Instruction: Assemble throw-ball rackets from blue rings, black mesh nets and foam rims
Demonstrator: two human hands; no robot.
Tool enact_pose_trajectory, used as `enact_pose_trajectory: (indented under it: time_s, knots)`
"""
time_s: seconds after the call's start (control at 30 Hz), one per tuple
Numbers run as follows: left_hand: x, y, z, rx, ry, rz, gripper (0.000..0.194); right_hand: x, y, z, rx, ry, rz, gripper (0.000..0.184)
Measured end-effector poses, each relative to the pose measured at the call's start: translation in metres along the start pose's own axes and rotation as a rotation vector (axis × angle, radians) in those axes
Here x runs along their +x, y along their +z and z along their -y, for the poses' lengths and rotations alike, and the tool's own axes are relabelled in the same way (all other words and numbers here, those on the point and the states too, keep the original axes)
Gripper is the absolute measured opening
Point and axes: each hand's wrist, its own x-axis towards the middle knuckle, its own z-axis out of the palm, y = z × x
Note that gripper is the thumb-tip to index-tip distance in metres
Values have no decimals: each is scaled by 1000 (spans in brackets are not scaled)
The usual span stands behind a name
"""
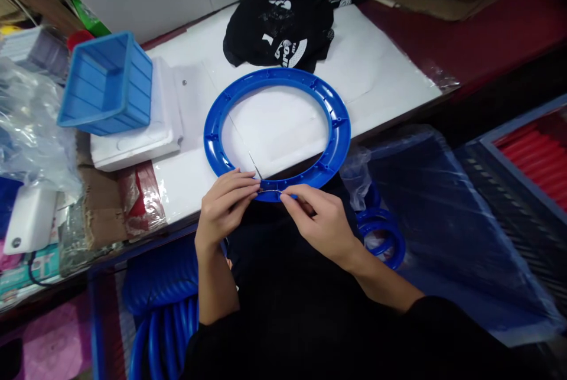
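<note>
A blue plastic ring lies on the white work surface, its ribbed hollow side facing up and its near edge jutting past the front of the surface. Over that near edge, my left hand and my right hand pinch a thin wire-like strand stretched between their fingertips. From my left fingertips a fine, dark piece sticks up and away across the ring's opening; whether it belongs to the same strand I cannot tell. Both hands have their fingers closed.
Left stands a blue plastic bin on white foam. A black printed cloth lies behind the ring. Blue rings fill a crate below left; others lie below right. A red-filled crate stands far right.
</note>
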Motion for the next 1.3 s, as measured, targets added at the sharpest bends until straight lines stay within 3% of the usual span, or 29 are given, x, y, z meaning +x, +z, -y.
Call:
enact_pose_trajectory:
  time_s: [0.2,0.37,0.53,0.87,0.97,1.1,1.2,1.3]
  knots:
    - [6,16,-7,66,-82,-164,9,7,0,0,-324,-139,-66,32]
    - [9,25,-6,119,-105,-187,8,16,1,-4,-509,-210,-117,40]
    - [10,25,-9,120,-121,-159,9,19,4,-6,-556,-246,-126,43]
    - [28,15,-20,194,-167,47,14,18,10,-3,-574,-209,-94,42]
    - [28,16,-21,202,-217,65,16,17,4,-3,-583,-215,-45,41]
    - [28,16,-23,180,-299,81,16,19,-15,-2,-421,-177,38,25]
    - [29,17,-24,157,-314,56,12,23,-25,-4,-367,-120,9,19]
    - [30,17,-23,151,-299,45,14,25,-23,-8,-451,-115,-54,23]
